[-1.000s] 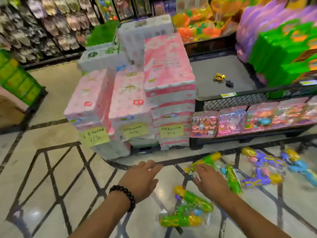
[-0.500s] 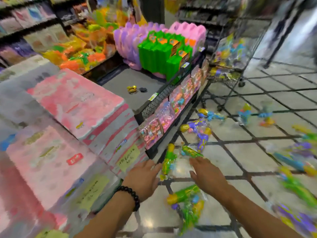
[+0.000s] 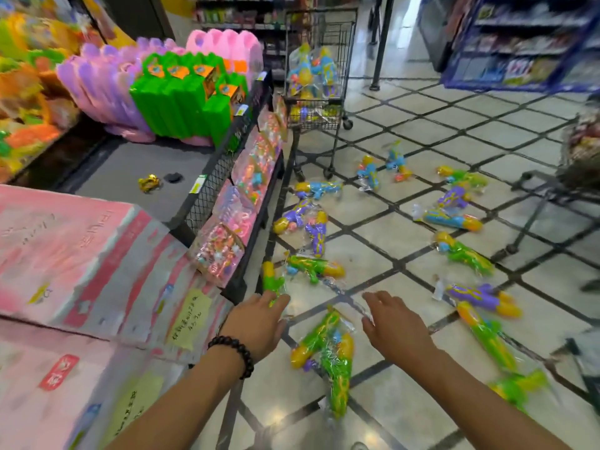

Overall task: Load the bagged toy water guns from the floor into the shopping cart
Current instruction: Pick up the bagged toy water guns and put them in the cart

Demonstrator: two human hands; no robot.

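Both my left hand point(image 3: 259, 323) and right hand point(image 3: 394, 326) are open and empty above the near green water gun bag point(image 3: 328, 349). The shopping cart point(image 3: 319, 64) stands far ahead. The slippery plastic may slide from my fingers, I think.

The bagged water guns point(image 3: 324, 358) are coloured green, yellow, purple and blue. The floor point(image 3: 373, 251) is patterned cream with dark diagonal lines. A black beaded bracelet point(image 3: 234, 351) is worn.
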